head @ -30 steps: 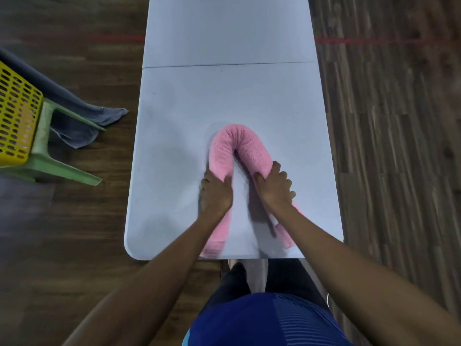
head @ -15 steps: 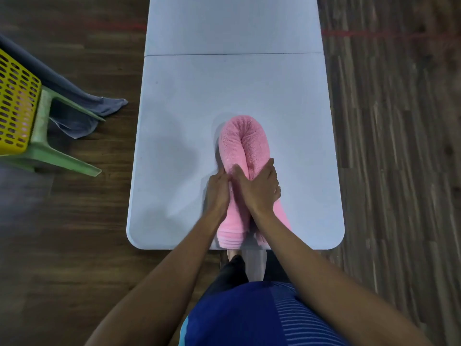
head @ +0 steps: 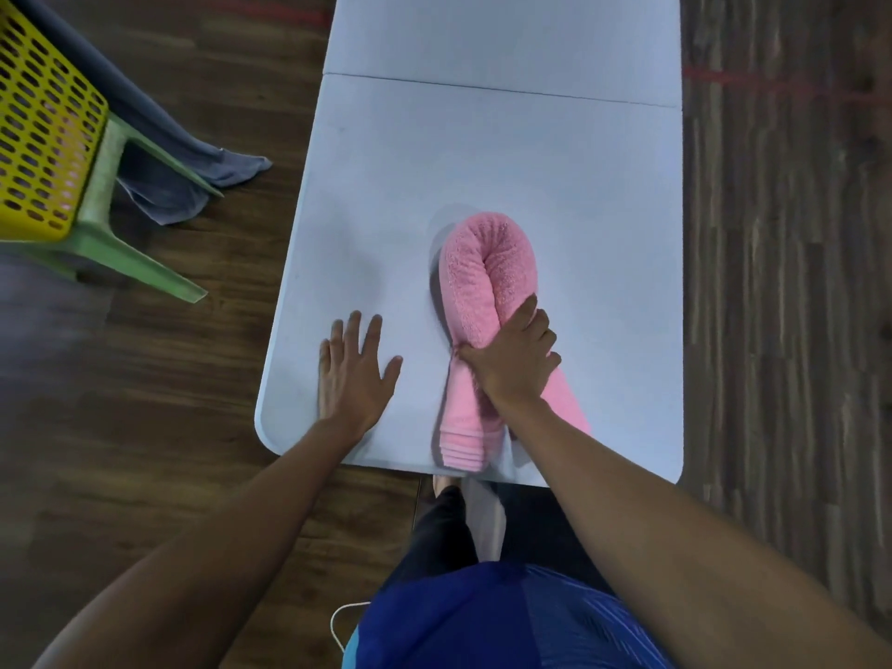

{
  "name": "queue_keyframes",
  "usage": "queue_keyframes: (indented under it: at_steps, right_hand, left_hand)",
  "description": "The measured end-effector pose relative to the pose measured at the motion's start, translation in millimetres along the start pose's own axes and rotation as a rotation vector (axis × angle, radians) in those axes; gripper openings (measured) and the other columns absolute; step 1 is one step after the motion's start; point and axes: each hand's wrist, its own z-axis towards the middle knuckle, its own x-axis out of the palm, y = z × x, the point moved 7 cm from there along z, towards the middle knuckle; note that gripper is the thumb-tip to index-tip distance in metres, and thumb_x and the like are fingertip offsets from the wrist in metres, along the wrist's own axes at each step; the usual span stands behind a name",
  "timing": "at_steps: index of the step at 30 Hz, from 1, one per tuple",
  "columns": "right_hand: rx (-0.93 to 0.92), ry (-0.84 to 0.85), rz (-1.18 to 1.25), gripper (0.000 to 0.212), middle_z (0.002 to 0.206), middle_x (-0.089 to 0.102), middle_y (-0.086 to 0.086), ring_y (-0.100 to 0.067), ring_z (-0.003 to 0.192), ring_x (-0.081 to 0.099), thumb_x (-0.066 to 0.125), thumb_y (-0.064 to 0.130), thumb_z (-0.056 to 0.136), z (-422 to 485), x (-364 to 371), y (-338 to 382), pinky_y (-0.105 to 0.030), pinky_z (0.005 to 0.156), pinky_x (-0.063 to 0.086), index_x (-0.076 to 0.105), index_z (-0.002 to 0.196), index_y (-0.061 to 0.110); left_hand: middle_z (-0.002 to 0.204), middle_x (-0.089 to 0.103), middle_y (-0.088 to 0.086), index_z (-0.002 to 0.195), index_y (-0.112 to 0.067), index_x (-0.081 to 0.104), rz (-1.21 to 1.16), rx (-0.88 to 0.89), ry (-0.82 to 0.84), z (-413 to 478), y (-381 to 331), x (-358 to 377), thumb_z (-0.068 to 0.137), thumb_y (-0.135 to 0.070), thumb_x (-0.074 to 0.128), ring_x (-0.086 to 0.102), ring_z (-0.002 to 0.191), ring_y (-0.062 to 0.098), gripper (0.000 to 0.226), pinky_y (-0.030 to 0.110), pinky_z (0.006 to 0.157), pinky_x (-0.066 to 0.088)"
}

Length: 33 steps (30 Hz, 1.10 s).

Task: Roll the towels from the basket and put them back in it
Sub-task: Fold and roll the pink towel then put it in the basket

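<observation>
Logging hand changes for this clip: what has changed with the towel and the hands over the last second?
The pink towel, bent in an open U, had its two legs pushed together. The left hand let go and moved left; it now lies flat on the table. The right hand alone grips both legs. The towel's spot, the yellow basket and the grey cloth stayed as they were.
</observation>
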Motion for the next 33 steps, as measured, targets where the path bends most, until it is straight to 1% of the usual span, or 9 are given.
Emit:
queue_keyframes:
  at_steps: [6, 10, 15, 19, 21, 23, 25, 28, 33]
  right_hand:
    - [-0.104, -0.024, 0.057, 0.114, 0.136, 0.04, -0.016, -0.038, 0.121, 0.044, 0.077, 0.059, 0.066, 14, -7, -5, -0.052, 0.094, 0.04, 0.015, 0.148, 0.007]
    - [-0.172, 0.008, 0.178, 0.102, 0.128, 0.047, -0.014, -0.039, 0.113, 0.051, 0.076, 0.053, 0.065, 18, -25, -4, -0.053, 0.091, 0.046, 0.024, 0.143, 0.013]
    - [-0.342, 0.132, 0.235, 0.101, 0.124, 0.054, -0.008, -0.032, 0.108, 0.058, 0.077, 0.06, 0.055, -11, -29, 40, -0.05, 0.087, 0.052, 0.035, 0.137, 0.017]
    - [-0.513, 0.274, 0.303, 0.09, 0.12, 0.056, 0.01, -0.015, 0.102, 0.059, 0.076, 0.065, 0.059, -64, -7, 116, -0.04, 0.086, 0.055, 0.039, 0.133, 0.03]
    - [-0.682, 0.425, 0.417, 0.07, 0.113, 0.053, 0.024, -0.003, 0.093, 0.055, 0.077, 0.059, 0.069, -99, 12, 171, -0.025, 0.083, 0.052, 0.041, 0.125, 0.036]
    - [-0.852, 0.529, 0.516, 0.066, 0.105, 0.058, 0.025, -0.004, 0.084, 0.057, 0.077, 0.06, 0.07, -127, 46, 224, -0.012, 0.07, 0.051, 0.042, 0.118, 0.032]
    - [-0.805, 0.574, 0.4, 0.08, 0.107, 0.059, 0.023, -0.006, 0.089, 0.06, 0.078, 0.069, 0.06, -154, 63, 261, -0.013, 0.072, 0.052, 0.043, 0.122, 0.032]
    - [-0.847, 0.553, 0.342, 0.088, 0.118, 0.058, 0.019, -0.01, 0.099, 0.063, 0.075, 0.075, 0.056, -200, 92, 316, -0.031, 0.087, 0.057, 0.041, 0.13, 0.042]
    - [-0.881, 0.519, 0.35, 0.085, 0.12, 0.059, 0.014, -0.009, 0.101, 0.061, 0.078, 0.064, 0.056, -266, 145, 438, -0.038, 0.086, 0.057, 0.042, 0.13, 0.04]
  left_hand:
    - [0.161, 0.017, 0.011, 0.154, -0.021, 0.022, -0.025, -0.037, 0.017, 0, 1, -5, 0.098, -0.05, 0.041, 0.013, 0.148, 0.035, 0.065, 0.049, 0.118, 0.013]
    - [0.155, 0.033, 0.009, 0.149, -0.018, 0.033, -0.112, -0.092, -0.04, -18, 5, -32, 0.098, -0.037, 0.049, 0.029, 0.143, 0.03, 0.057, 0.046, 0.117, 0.022]
    - [0.142, 0.051, 0.005, 0.139, -0.017, 0.049, -0.202, -0.276, -0.14, -63, 40, -83, 0.096, -0.031, 0.053, 0.045, 0.131, 0.026, 0.046, 0.042, 0.11, 0.032]
    - [0.125, 0.063, 0.0, 0.129, -0.02, 0.059, -0.365, -0.481, -0.257, -113, 103, -124, 0.095, -0.029, 0.053, 0.057, 0.114, 0.021, 0.035, 0.041, 0.097, 0.047]
    - [0.121, 0.065, -0.001, 0.126, -0.021, 0.061, -0.368, -0.545, -0.317, -135, 141, -143, 0.095, -0.028, 0.053, 0.059, 0.11, 0.019, 0.034, 0.041, 0.094, 0.049]
    - [0.117, 0.066, -0.002, 0.124, -0.022, 0.062, -0.362, -0.623, -0.371, -158, 185, -160, 0.094, -0.027, 0.053, 0.061, 0.107, 0.019, 0.032, 0.04, 0.093, 0.049]
    - [0.113, 0.068, -0.002, 0.12, -0.023, 0.065, -0.353, -0.689, -0.412, -177, 231, -174, 0.094, -0.027, 0.053, 0.062, 0.104, 0.02, 0.029, 0.037, 0.089, 0.05]
    - [0.11, 0.07, -0.002, 0.115, -0.022, 0.069, -0.36, -0.745, -0.456, -204, 305, -189, 0.094, -0.025, 0.055, 0.066, 0.097, 0.017, 0.026, 0.036, 0.086, 0.053]
    - [0.109, 0.07, -0.003, 0.112, -0.022, 0.07, -0.33, -0.763, -0.455, -223, 430, -233, 0.093, -0.022, 0.056, 0.065, 0.098, 0.019, 0.024, 0.034, 0.087, 0.051]
